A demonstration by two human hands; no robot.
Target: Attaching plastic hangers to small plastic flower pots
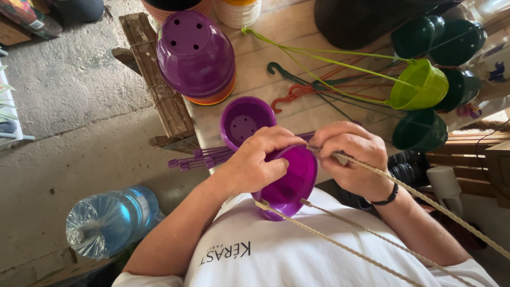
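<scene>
The beige plastic hanger strands [404, 244] run off the near right edge; the left hand [255, 162] hides part of the small purple plastic pot's [292, 180] rim.

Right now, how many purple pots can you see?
3. One purple pot is held in the left hand and right hand, an open one stands on the table, and one upside-down tops a stack. More may be nested underneath.
</scene>
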